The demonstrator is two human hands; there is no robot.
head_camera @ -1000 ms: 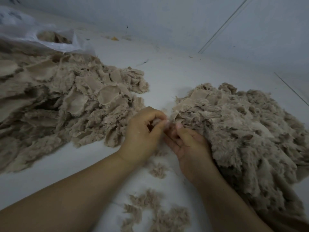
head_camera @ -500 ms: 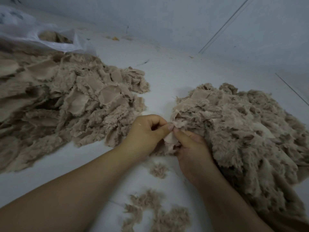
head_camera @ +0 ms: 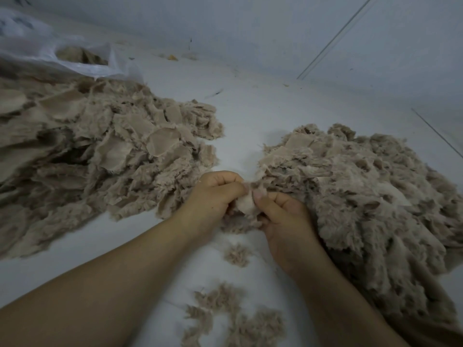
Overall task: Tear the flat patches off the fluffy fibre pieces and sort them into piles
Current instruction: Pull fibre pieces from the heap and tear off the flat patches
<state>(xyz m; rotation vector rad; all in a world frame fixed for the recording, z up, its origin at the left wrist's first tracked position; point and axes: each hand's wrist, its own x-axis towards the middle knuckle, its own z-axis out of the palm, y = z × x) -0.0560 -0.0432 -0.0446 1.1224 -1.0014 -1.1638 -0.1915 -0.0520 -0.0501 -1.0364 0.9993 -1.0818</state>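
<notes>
The light is dim, soft and bluish-grey, with no hard shadows or glare. Faint shade gathers in the folds of the large beige fluffy fibre heap on the left (head_camera: 100, 156) and beneath the two bare forearms. The crumpled translucent plastic bag (head_camera: 50, 51) at the upper left is smeared and out of focus. Straight seams on the pale grey floor (head_camera: 250, 108) slant toward the edges, and corners darken. Fine fibre detail looks soft and grainy.

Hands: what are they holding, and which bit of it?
Both hands pinch one small fibre piece between them. The left hand pinches its left edge, the right hand its right edge, thumbs on top by the pale flat patch.
</notes>
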